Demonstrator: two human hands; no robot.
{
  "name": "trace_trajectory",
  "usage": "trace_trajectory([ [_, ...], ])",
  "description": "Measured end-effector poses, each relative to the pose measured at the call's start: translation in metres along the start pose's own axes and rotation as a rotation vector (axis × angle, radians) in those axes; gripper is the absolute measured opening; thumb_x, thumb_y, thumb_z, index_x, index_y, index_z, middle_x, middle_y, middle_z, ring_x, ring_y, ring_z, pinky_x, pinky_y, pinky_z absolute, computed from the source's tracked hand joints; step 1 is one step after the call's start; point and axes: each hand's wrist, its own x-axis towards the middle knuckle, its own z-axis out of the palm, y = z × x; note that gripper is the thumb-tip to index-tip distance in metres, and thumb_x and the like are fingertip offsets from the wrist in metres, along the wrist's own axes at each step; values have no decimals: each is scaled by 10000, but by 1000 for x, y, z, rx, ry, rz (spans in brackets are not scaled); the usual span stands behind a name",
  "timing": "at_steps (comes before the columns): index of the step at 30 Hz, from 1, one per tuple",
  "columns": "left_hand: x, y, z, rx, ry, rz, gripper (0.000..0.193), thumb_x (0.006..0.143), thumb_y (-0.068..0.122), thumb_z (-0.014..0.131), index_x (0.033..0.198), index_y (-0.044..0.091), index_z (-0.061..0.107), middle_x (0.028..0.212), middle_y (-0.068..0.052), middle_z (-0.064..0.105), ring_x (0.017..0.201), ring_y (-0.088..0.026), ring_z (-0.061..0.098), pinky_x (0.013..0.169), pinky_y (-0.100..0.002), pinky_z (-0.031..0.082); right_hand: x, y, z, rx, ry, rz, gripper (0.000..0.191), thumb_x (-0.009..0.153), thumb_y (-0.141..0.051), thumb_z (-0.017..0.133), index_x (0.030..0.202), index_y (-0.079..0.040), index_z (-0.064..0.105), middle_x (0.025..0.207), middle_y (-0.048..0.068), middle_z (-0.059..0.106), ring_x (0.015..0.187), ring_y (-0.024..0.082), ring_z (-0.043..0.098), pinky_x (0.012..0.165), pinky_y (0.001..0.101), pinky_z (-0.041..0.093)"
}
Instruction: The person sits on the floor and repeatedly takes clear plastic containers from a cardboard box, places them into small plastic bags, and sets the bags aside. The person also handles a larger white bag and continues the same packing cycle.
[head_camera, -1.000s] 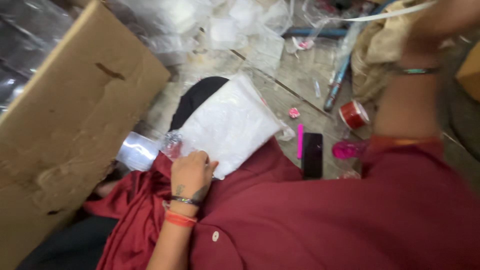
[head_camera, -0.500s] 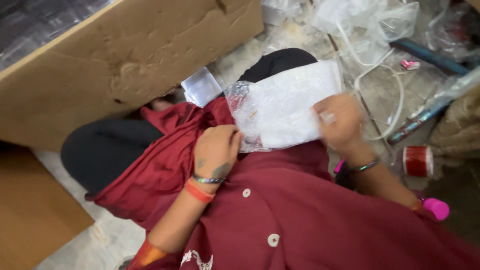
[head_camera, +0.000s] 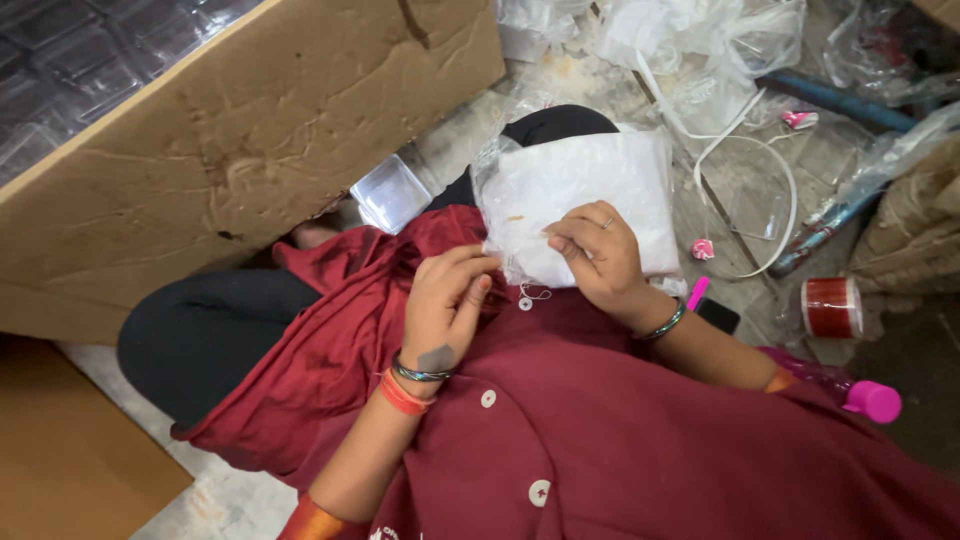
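Head view: right hand (head_camera: 598, 255) pinches white plastic packet (head_camera: 585, 195); left hand (head_camera: 445, 305), fingers curled, touches its edge

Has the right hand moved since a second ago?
Yes. The right hand came down from beyond the red spool onto the white packet on the lap.

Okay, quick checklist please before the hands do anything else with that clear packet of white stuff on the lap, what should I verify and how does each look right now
1. Right hand on the clear packet: ok, fingers rest on its lower edge.
2. Left hand at the packet's near corner: ok, fingertips meet it.
3. Packet supported: ok, it lies on the lap and knee.
4. Packet open or sealed: cannot tell.
5. Small white tag on a thread below the packet: ok, in sight between the hands.
6. Red spool and small clear plastic box apart from the hands: ok.
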Motion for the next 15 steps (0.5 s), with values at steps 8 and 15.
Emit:
trace_trajectory([
  [8,9,6,11,0,-256,-180,304,987,181,647,1264,66,698,939,-105,657,920,-306,622,842,-412,501,-6,4,4,9,11,-46,104,955,-42,692,1049,-27,733,938,99,662,856,269,609,775,369,488],
  [15,14,11,8,146,-138,254,436,816,201,824,1201,96,647,1201,-147,633,993,-319,611,838,-410,531,-23,27,8,62,-3,-44,54,983,-47,660,999,-21,705,911,108,660,840,286,613,774,378,495],
])
